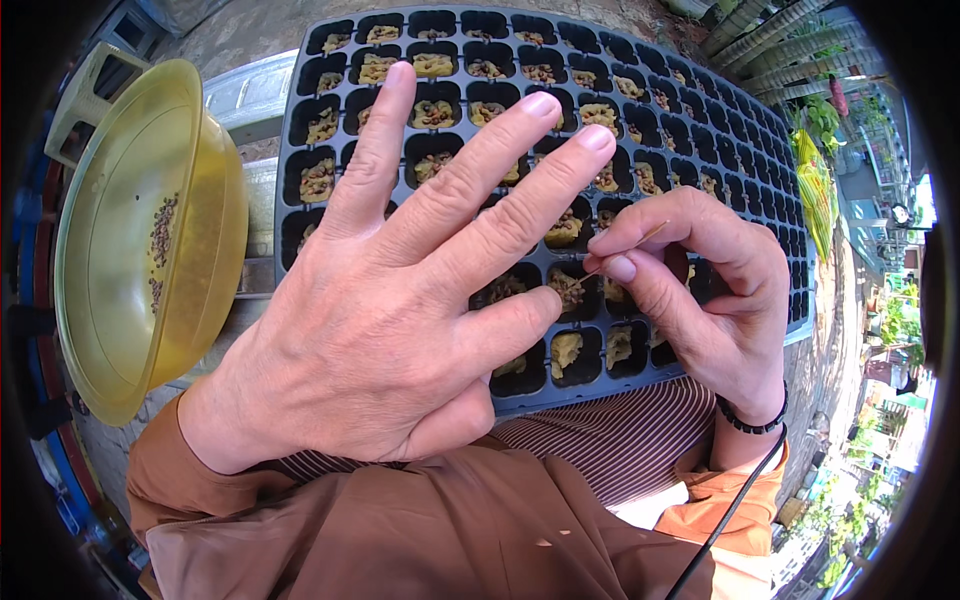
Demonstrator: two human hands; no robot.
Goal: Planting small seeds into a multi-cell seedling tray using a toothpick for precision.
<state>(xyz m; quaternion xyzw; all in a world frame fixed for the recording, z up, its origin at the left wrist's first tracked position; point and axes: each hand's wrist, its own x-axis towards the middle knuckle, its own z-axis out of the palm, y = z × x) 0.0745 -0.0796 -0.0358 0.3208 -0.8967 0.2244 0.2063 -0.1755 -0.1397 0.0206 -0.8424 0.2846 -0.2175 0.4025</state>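
Observation:
A black plastic seedling tray (585, 394) lies before me, its cells holding yellowish sponge plugs (566, 352). Many plugs carry small brown seeds (433, 115). Over the tray's near left part, my left hand (375, 322) is spread palm down, fingers apart. Its index fingertip is beside a seeded plug (562, 291) in the second row from the near edge. What lies beneath the palm is hidden. Between thumb and forefinger, my right hand (705, 277) pinches a thin wooden stick (652, 232). The stick's lower end reaches into that same cell, at the seeds.
At the left, a translucent yellow basin (217, 247) holds a small heap of brown seeds (162, 232). A plastic stool (82, 101) stands behind it. Beyond the tray's right edge lies a yellow plastic bag (816, 191). A black cord (724, 517) runs by my right wrist.

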